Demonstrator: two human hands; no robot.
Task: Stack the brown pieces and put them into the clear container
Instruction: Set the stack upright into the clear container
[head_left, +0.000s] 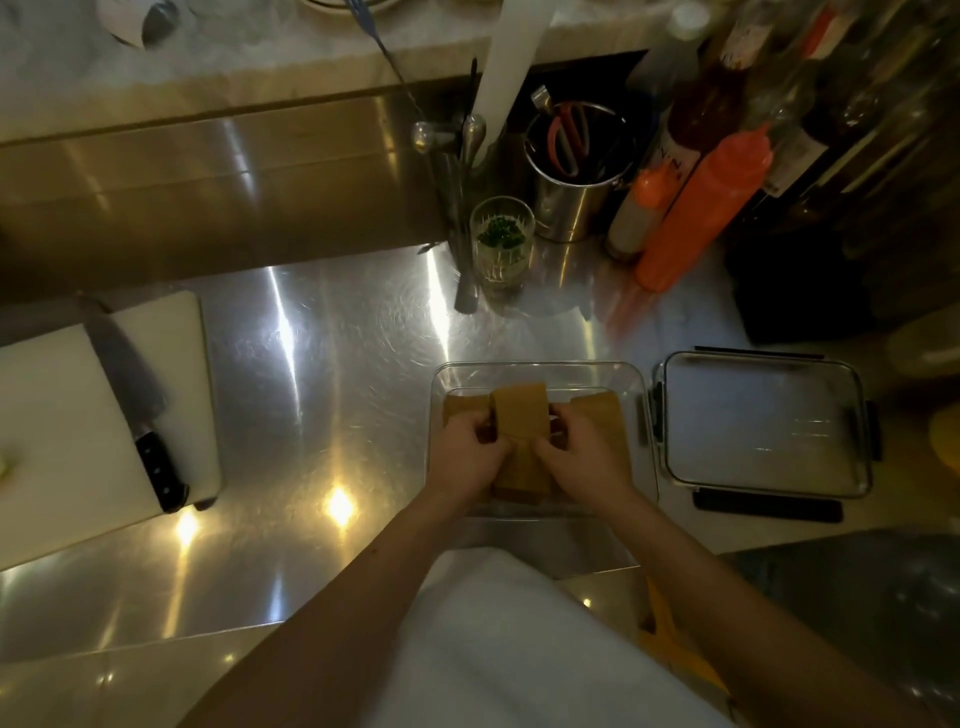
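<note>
A clear rectangular container (540, 371) sits on the steel counter in front of me. Inside it lie brown flat pieces: one at the left (464, 407), one at the right (597, 410). A stack of brown pieces (521, 415) stands in the middle, over the container. My left hand (467, 457) grips the stack's left side and my right hand (582, 457) grips its right side. My fingers hide the stack's lower sides.
The container's lid (763, 423) lies just right of it. A white cutting board (67, 415) with a knife (140, 410) lies at the left. Behind stand a glass with herbs (501, 241), a steel utensil pot (571, 171), orange squeeze bottles (701, 208) and several dark bottles.
</note>
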